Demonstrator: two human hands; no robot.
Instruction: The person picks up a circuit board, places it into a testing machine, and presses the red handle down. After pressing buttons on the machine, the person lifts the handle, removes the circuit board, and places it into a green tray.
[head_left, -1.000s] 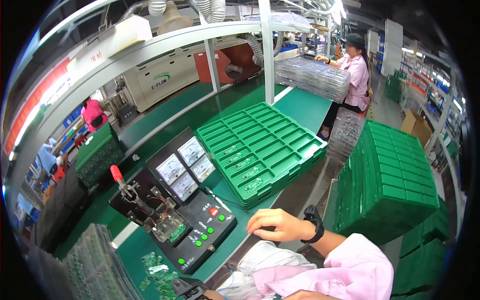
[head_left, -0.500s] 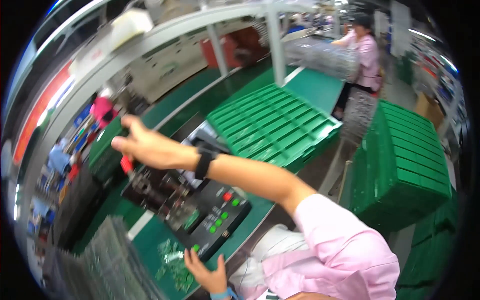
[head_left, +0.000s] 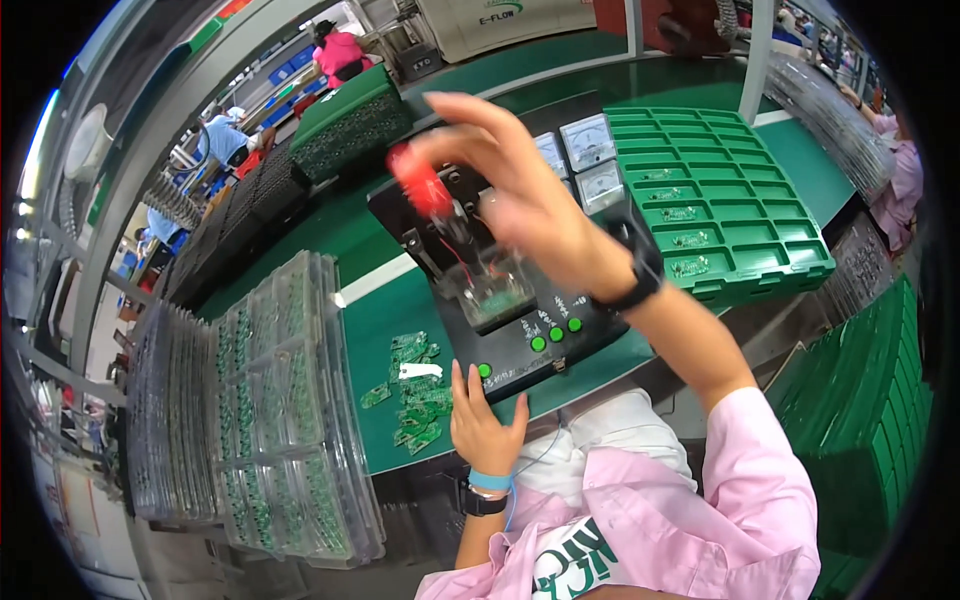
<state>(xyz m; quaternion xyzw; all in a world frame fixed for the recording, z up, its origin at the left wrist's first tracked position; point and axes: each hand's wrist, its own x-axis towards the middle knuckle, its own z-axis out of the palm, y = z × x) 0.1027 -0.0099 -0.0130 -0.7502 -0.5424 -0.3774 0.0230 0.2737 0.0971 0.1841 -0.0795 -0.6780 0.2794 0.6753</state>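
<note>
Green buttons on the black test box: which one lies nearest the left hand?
The lone green button at the box's near-left corner, beside the left hand; the other three sit together further right.

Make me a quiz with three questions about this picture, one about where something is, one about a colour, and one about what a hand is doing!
1. Where does the pile of small green circuit boards lie?
A. On the green bench, left of the black test box
B. Inside the green tray
C. On the floor

2. What colour is the handle knob on the test box's lever?
A. Blue
B. Red
C. Yellow

3. What is the right hand doing?
A. Resting flat in the lap
B. Raised by the red knob, fingers spread
C. Holding a cup

Answers:
1. A, the boards lie loose on the bench beside the black test box, just above the left hand.
2. B, the knob is bright red.
3. B, the hand is up over the box with its fingers open next to the knob; whether it touches is blurred.
</note>
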